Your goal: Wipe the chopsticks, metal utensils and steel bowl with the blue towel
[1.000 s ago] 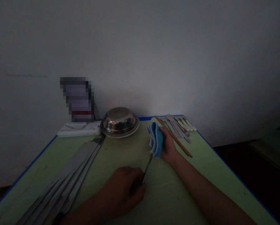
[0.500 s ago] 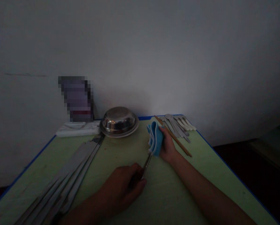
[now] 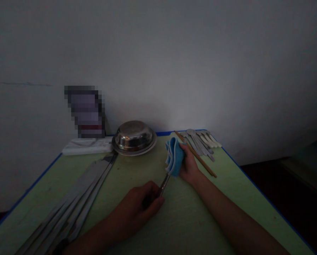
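My left hand point(image 3: 141, 205) pinches the near end of a slim metal utensil point(image 3: 164, 185) with a shiny handle. The utensil slants up and away, and its far end is hidden inside a folded blue cloth point(image 3: 176, 157) with pale edges. Wrapped around that cloth from the right is my right hand point(image 3: 188, 164), closed, with the thumb along the top. Both hands are raised over the middle of the pale green table point(image 3: 185, 219). Just behind my right hand lie brown chopsticks point(image 3: 207, 168), apart from the cloth.
Several spoons and forks point(image 3: 199, 143) lie at the back right. An upturned steel bowl point(image 3: 134, 136) rests on plates against the wall. Left of it are a white box point(image 3: 86, 146) and a blurred-out upright panel point(image 3: 85, 111). Long grey strips point(image 3: 76, 198) lie along the left side.
My left hand has shifted slightly up toward the cloth, and less of the utensil shows between the hands. The right hand keeps the cloth in nearly the same place.
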### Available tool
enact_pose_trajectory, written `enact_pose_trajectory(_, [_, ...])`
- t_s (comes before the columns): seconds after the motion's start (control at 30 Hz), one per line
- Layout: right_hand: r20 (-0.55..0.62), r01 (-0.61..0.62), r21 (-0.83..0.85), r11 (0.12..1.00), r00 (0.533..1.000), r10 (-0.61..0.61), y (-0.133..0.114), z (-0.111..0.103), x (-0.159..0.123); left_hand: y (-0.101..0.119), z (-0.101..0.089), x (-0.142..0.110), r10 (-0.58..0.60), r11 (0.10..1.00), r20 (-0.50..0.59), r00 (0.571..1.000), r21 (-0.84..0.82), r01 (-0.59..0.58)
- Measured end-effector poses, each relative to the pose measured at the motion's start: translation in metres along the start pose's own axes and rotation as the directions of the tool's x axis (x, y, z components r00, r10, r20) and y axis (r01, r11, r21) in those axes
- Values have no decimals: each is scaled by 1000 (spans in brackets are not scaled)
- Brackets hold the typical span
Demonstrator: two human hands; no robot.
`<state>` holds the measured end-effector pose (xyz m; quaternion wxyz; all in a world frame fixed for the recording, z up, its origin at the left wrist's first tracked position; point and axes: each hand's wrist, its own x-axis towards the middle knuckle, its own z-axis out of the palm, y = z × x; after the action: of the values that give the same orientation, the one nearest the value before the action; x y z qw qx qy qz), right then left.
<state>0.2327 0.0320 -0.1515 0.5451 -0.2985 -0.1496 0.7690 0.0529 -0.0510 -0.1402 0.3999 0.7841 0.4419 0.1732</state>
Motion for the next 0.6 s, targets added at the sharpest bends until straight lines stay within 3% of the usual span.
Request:
enact_pose_trajectory(0.37, [-5, -38, -17, 999, 999, 38, 0, 1, -1, -1, 1, 1, -6, 1000, 16, 1000, 17, 5])
enact_pose_trajectory(0.6, [7, 8, 35, 999, 1000, -8, 1, 2, 1, -7, 2, 0, -32, 999, -59, 998, -39, 30])
